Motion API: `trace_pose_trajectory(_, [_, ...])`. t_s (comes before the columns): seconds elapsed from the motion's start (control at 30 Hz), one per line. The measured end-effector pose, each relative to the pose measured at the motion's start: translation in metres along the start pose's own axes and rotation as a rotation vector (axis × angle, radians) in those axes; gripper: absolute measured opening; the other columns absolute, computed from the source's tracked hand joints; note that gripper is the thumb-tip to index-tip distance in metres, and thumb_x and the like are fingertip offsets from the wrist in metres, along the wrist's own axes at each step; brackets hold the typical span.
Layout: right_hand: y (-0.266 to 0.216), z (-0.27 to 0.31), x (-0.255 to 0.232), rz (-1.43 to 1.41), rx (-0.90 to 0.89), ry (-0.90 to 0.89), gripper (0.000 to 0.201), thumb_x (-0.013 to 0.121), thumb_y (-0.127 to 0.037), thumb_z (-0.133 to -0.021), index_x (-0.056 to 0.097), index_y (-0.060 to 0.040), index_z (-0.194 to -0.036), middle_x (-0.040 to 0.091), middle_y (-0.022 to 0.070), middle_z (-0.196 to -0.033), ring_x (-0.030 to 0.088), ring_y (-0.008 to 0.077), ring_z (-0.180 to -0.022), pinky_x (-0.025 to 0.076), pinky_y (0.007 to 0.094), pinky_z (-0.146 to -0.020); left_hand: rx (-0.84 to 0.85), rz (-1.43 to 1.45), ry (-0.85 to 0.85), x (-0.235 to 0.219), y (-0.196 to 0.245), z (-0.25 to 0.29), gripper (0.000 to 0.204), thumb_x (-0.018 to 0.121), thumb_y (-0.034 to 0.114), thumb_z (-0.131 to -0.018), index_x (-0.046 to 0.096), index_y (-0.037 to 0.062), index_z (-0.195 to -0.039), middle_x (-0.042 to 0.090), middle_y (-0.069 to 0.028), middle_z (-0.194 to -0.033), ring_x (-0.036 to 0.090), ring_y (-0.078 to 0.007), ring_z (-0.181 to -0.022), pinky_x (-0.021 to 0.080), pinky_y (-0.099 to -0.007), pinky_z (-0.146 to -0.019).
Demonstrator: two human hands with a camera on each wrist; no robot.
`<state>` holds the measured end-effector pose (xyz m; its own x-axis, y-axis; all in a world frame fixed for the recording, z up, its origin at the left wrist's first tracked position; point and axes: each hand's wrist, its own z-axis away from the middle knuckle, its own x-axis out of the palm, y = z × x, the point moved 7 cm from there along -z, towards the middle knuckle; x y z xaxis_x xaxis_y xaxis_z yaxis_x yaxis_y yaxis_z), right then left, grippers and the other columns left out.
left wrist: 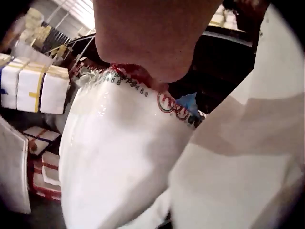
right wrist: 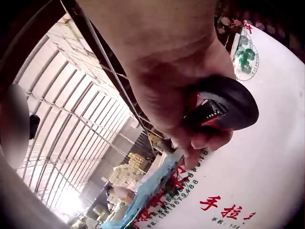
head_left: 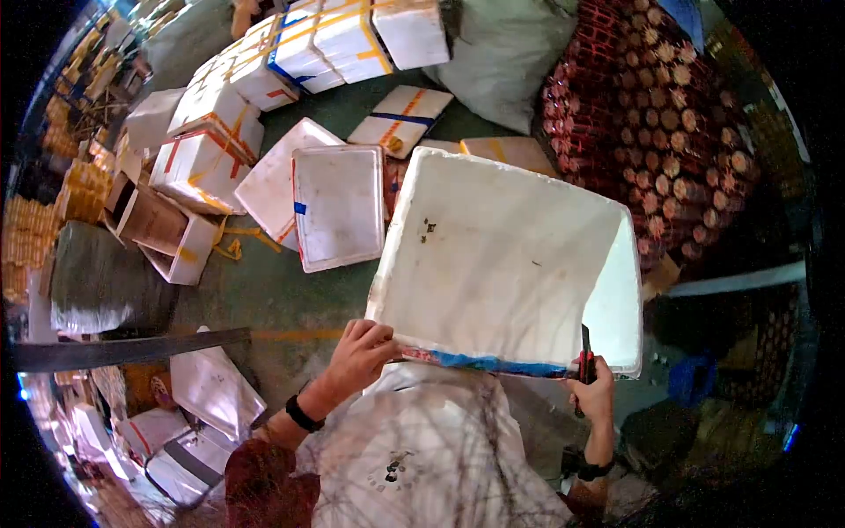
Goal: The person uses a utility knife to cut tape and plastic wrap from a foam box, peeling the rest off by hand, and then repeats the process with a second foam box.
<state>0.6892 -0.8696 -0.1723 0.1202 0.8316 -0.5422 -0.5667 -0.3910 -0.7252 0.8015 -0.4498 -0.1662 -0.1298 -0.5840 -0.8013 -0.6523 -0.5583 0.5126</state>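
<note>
A large white foam box (head_left: pixel 506 255) is tilted with its open inside facing me in the head view. A strip of blue tape (head_left: pixel 502 363) runs along its near rim. My left hand (head_left: pixel 359 359) grips the near-left corner, fingers bent over the rim. At the near-right corner, my right hand (head_left: pixel 594 392) holds a red and black utility knife (head_left: pixel 587 365), its dark blade pointing up past the rim. In the right wrist view the knife's black end (right wrist: pixel 233 102) sticks out of the fist, beside red and green print on the box's outer wall (right wrist: pixel 238 191).
Two empty foam boxes or lids (head_left: pixel 339 207) lie on the green floor ahead. Taped foam boxes (head_left: pixel 207 167) are stacked at the far left. Red net sacks (head_left: pixel 660 132) stand at the right. A dark strap-like bar (head_left: pixel 132 350) crosses the left side.
</note>
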Motion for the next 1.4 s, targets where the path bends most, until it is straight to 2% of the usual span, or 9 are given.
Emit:
trace_pose_trajectory(0.2, [-0.031, -0.075, -0.013, 0.072, -0.014, -0.005, 0.039, 0.076, 0.007, -0.072, 0.059, -0.0013, -0.106, 0.065, 0.0053, -0.083, 0.059, 0.0131, -0.057, 0.047, 0.0289, -0.048, -0.272, -0.202, 0.328, 0.013, -0.005, -0.044, 0.031, 0.064, -0.005, -0.066, 0.063, 0.0078, -0.095, 0.055, -0.01, -0.092, 0.055, -0.0327, -0.091, 0.047, -0.0441, -0.081])
trace_pose_trajectory(0.33, [-0.035, -0.113, -0.014, -0.051, 0.051, 0.006, 0.036, 0.08, 0.003, -0.073, 0.059, -0.0026, -0.103, 0.06, 0.0034, -0.064, 0.056, 0.0118, -0.048, 0.042, 0.0293, -0.041, -0.223, -0.281, 0.605, 0.024, -0.011, -0.075, 0.039, 0.063, -0.01, -0.064, 0.064, 0.0058, -0.1, 0.057, -0.0107, -0.097, 0.054, -0.0316, -0.089, 0.048, -0.0443, -0.08])
trace_pose_trajectory(0.47, [-0.038, -0.141, -0.027, -0.066, 0.053, 0.005, 0.042, 0.082, 0.004, -0.069, 0.061, -0.0023, -0.104, 0.063, 0.0035, -0.072, 0.058, 0.0124, -0.053, 0.046, 0.0291, -0.047, -0.243, -0.288, 0.63, 0.021, -0.018, -0.11, 0.035, 0.066, -0.008, -0.066, 0.065, 0.0055, -0.098, 0.059, -0.0078, -0.096, 0.055, -0.0284, -0.086, 0.047, -0.0397, -0.076])
trace_pose_trajectory(0.6, [-0.052, -0.168, -0.046, -0.035, 0.022, -0.049, 0.042, 0.082, 0.004, -0.068, 0.061, -0.0025, -0.104, 0.062, 0.0029, -0.07, 0.057, 0.0122, -0.052, 0.046, 0.0285, -0.047, -0.16, -0.149, 0.416, 0.012, -0.022, -0.137, 0.024, 0.068, -0.003, -0.072, 0.06, 0.007, -0.092, 0.058, -0.0074, -0.091, 0.055, -0.0284, -0.083, 0.046, -0.0411, -0.074])
trace_pose_trajectory(0.8, [-0.071, -0.229, -0.046, 0.04, -0.189, -0.073, 0.04, 0.085, -0.004, -0.068, 0.064, -0.0002, -0.101, 0.064, 0.0035, -0.076, 0.058, 0.0104, -0.062, 0.047, 0.0288, -0.054, -0.399, 0.278, 0.146, 0.01, -0.054, -0.168, 0.016, 0.068, -0.001, -0.082, 0.055, 0.0023, -0.09, 0.054, -0.0131, -0.083, 0.052, -0.0357, -0.083, 0.043, -0.0441, -0.075])
trace_pose_trajectory(0.87, [-0.09, -0.239, -0.036, 0.014, -0.09, -0.095, 0.041, 0.087, -0.007, -0.067, 0.065, 0.0002, -0.1, 0.063, 0.0031, -0.078, 0.058, 0.01, -0.067, 0.048, 0.0284, -0.057, -0.438, 0.315, 0.144, 0.002, -0.066, -0.184, 0.016, 0.066, -0.002, -0.082, 0.058, 0.0018, -0.095, 0.055, -0.0135, -0.084, 0.052, -0.0355, -0.086, 0.043, -0.0432, -0.076])
trace_pose_trajectory(1.0, [-0.105, -0.255, -0.019, -0.046, -0.057, -0.153, 0.046, 0.086, -0.002, -0.068, 0.063, 0.0019, -0.108, 0.062, 0.0032, -0.074, 0.058, 0.0118, -0.058, 0.048, 0.0276, -0.051, -0.214, 0.187, 0.003, 0.006, -0.085, -0.193, 0.007, 0.063, -0.001, -0.084, 0.06, 0.0014, -0.09, 0.056, -0.0133, -0.085, 0.052, -0.035, -0.087, 0.043, -0.0431, -0.078])
trace_pose_trajectory(1.17, [-0.11, -0.255, -0.005, -0.027, -0.069, -0.11, 0.045, 0.086, -0.003, -0.07, 0.063, 0.0018, -0.109, 0.064, 0.0045, -0.075, 0.059, 0.0115, -0.056, 0.047, 0.029, -0.049, -0.317, 0.228, 0.113, -0.004, -0.1, -0.196, 0.006, 0.061, -0.001, -0.084, 0.057, 0.0026, -0.081, 0.055, -0.0116, -0.084, 0.049, -0.034, -0.083, 0.04, -0.0399, -0.077])
trace_pose_trajectory(1.4, [-0.119, -0.253, 0.013, -0.106, -0.027, -0.13, 0.046, 0.086, -0.003, -0.071, 0.062, 0.0024, -0.11, 0.062, 0.0041, -0.072, 0.056, 0.0117, -0.05, 0.044, 0.0289, -0.045, -0.309, 0.383, -0.028, -0.004, -0.14, -0.197, 0.008, 0.06, -0.002, -0.083, 0.053, 0.0005, -0.08, 0.054, -0.0127, -0.082, 0.05, -0.0327, -0.083, 0.041, -0.0375, -0.079])
